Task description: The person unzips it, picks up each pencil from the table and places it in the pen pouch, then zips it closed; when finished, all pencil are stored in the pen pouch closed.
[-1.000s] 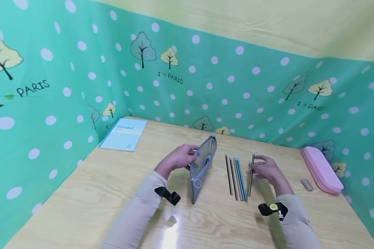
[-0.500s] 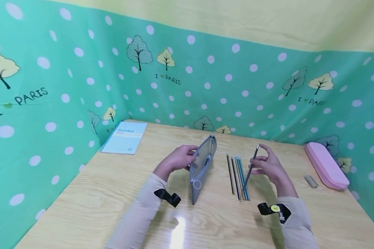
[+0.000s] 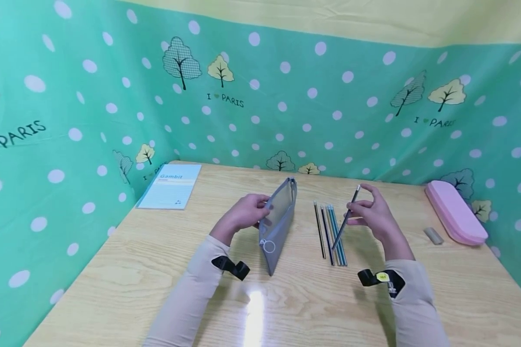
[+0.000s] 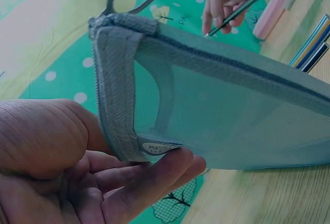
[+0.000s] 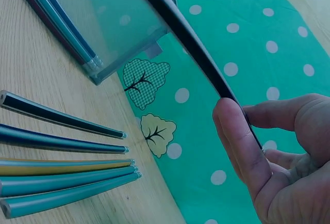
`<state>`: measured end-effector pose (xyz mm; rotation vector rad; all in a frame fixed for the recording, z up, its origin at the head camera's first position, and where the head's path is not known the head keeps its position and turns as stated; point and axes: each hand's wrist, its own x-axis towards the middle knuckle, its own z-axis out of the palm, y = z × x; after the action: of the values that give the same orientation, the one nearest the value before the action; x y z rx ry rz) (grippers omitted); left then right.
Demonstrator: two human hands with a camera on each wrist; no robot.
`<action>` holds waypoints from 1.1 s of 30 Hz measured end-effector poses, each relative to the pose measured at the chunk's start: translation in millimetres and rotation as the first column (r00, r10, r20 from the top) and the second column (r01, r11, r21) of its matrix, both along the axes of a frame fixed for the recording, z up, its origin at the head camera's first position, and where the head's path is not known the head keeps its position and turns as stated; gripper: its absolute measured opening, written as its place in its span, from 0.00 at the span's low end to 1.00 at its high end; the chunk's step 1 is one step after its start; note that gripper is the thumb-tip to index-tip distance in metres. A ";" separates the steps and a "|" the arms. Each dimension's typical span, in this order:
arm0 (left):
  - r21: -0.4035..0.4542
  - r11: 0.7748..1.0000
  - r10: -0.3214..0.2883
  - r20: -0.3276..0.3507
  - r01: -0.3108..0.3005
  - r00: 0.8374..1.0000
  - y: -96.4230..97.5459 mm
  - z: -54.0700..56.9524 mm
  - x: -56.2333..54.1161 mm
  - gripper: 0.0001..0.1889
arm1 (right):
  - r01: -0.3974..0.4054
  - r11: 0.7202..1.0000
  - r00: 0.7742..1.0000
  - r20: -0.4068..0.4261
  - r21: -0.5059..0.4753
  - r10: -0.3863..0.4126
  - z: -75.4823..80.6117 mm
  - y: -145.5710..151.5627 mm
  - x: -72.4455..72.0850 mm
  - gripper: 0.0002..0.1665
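Observation:
My left hand (image 3: 245,212) holds a grey mesh zip pencil pouch (image 3: 279,231) by its side, thumb and fingers on either face, the pouch standing on edge on the table. Its zipped top gapes, and a round ring pull (image 3: 268,246) hangs at the near end. Through the mesh in the right wrist view, several pencils (image 5: 77,38) show inside. Over to the right, my right hand (image 3: 375,214) pinches a dark pencil (image 3: 346,217), tilted with its white-tipped end up. Below it several pencils (image 3: 332,233), black and blue, lie side by side on the table.
A pink pencil case (image 3: 456,212) lies at the right, with a grey eraser (image 3: 433,235) beside it. At the back left is a light blue notebook (image 3: 169,188). A green dotted cloth (image 3: 260,115) walls in the wooden table (image 3: 126,270) at the back and sides.
My right hand has lifted the dark pencil from beside the other pencils and tilted it, its lower end now over the row. My left hand keeps holding the pouch in place.

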<state>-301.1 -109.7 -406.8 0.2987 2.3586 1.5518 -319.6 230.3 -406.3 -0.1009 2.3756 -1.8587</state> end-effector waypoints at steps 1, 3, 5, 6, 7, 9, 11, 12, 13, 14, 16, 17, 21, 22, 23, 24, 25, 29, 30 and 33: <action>0.004 1.000 0.006 0.005 -0.006 1.000 0.2 0.3 0.0 0.24 | 0.002 1.000 1.000 -0.002 0.002 -0.002 0.4 -0.3 0.1 0.50; 0.001 1.000 0.017 0.007 -0.017 1.000 0.7 0.7 -0.1 0.24 | 0.005 1.000 1.000 -0.007 0.004 -0.005 1.4 -0.7 0.6 0.49; 0.001 1.000 0.025 0.008 -0.025 1.000 1.0 1.7 -0.4 0.24 | 0.004 1.000 1.000 -0.015 0.005 -0.004 2.9 -1.2 1.1 0.48; -0.001 1.000 0.027 0.007 -0.027 1.000 1.1 2.4 -0.4 0.23 | 0.002 1.000 1.000 -0.020 0.005 -0.002 3.6 -1.5 1.4 0.47; -0.001 1.000 0.030 0.010 -0.030 0.999 1.2 2.6 -0.5 0.23 | 0.002 1.000 1.000 -0.025 0.004 -0.002 4.4 -1.9 1.7 0.47; -0.002 0.999 0.034 0.014 -0.034 0.999 1.1 2.6 -0.4 0.22 | -0.002 1.000 0.999 -0.033 -0.003 0.002 6.1 -3.0 2.8 0.46; -0.008 0.999 0.033 0.015 -0.033 0.999 0.8 1.9 0.2 0.22 | -0.009 1.000 0.999 -0.039 -0.015 0.009 7.6 -4.3 4.1 0.45; -0.010 0.999 0.033 0.017 -0.033 0.999 0.7 1.6 0.6 0.22 | -0.013 1.000 0.999 -0.039 -0.021 0.012 8.2 -5.0 4.9 0.45; -0.008 0.999 0.034 0.022 -0.034 0.999 0.6 1.3 1.0 0.21 | -0.016 0.999 0.999 -0.039 -0.027 0.015 8.7 -5.8 5.6 0.45; -0.008 0.999 0.032 0.021 -0.032 0.999 0.7 1.3 1.4 0.21 | -0.019 0.999 0.999 -0.039 -0.031 0.018 9.6 -6.4 6.3 0.45; -0.007 1.000 0.027 0.020 -0.027 0.999 0.9 1.3 1.6 0.21 | -0.023 0.999 0.999 -0.040 -0.037 0.022 11.0 -7.6 7.4 0.45; -0.004 1.000 0.025 0.021 -0.025 0.999 1.0 1.2 1.5 0.22 | -0.024 0.999 0.999 -0.044 -0.039 0.022 11.7 -8.2 7.8 0.45; 0.001 1.000 0.025 0.021 -0.025 0.999 0.2 1.2 1.7 0.21 | -0.025 0.998 0.998 -0.058 -0.050 0.022 14.4 -12.5 9.4 0.45; 0.001 1.000 0.027 0.021 -0.027 0.999 0.0 1.3 1.8 0.21 | -0.025 0.998 0.998 -0.063 -0.052 0.021 15.0 -13.6 9.7 0.45; 0.002 1.000 0.029 0.023 -0.030 0.999 0.0 1.7 1.9 0.21 | -0.025 0.998 0.998 -0.067 -0.056 0.021 15.7 -14.6 10.1 0.45; 0.005 0.999 0.031 0.024 -0.031 0.999 0.0 2.3 2.0 0.21 | -0.025 0.998 0.997 -0.070 -0.061 0.021 16.3 -15.6 10.5 0.45; 0.008 0.999 0.032 0.024 -0.032 0.999 0.1 2.5 2.0 0.21 | -0.025 0.998 0.997 -0.072 -0.065 0.020 16.9 -16.6 10.9 0.45; 0.019 0.999 0.025 0.025 -0.025 0.999 0.9 3.4 2.0 0.21 | -0.030 0.997 0.997 -0.080 -0.078 0.023 18.7 -20.4 12.7 0.44; 0.020 1.000 0.022 0.024 -0.023 0.999 1.2 3.2 2.3 0.21 | -0.032 0.996 0.997 -0.078 -0.082 0.025 19.0 -21.6 13.3 0.44; 0.028 0.999 0.018 0.022 -0.019 1.000 1.5 2.1 3.1 0.21 | -0.032 0.995 0.997 -0.070 -0.089 0.026 20.2 -26.7 15.9 0.45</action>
<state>-297.9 -108.2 -404.8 0.2658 2.3309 1.5898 -303.7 203.6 -386.1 -0.2097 2.3200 -1.9801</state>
